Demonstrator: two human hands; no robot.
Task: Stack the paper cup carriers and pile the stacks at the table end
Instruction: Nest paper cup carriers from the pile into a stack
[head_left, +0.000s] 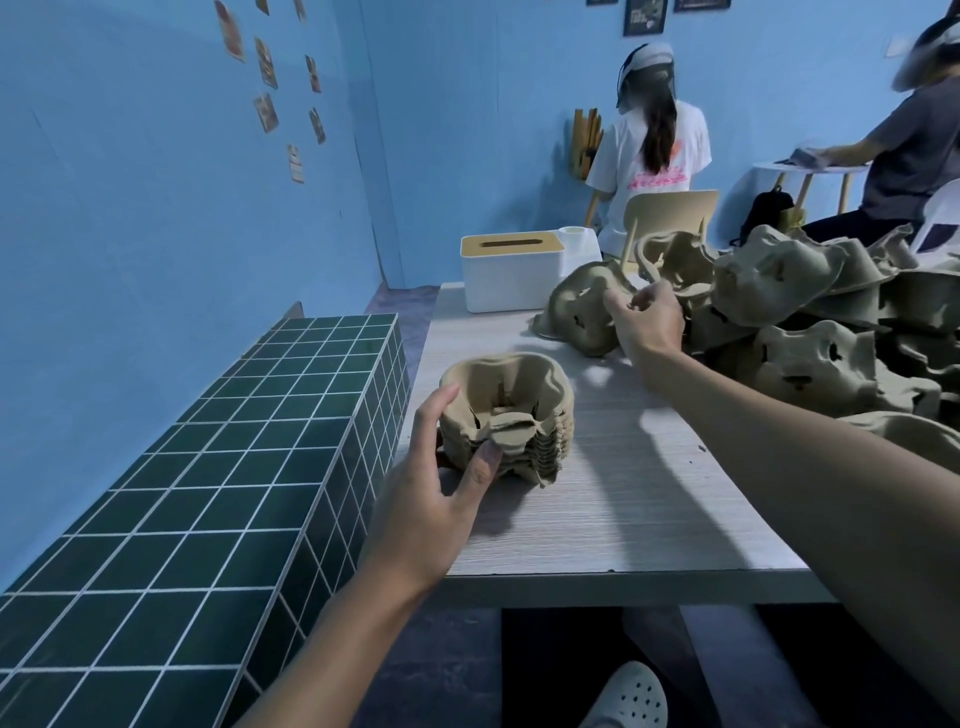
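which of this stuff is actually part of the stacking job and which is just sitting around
Part of the job: nested stack held by the left hand; loose carrier pinched by the right hand; heap of carriers; table.
Lying about: tissue box; tiled bench; chair.

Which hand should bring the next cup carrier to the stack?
Right, probably. The right hand grips a loose carrier by the pile, while the left hand steadies the stack.
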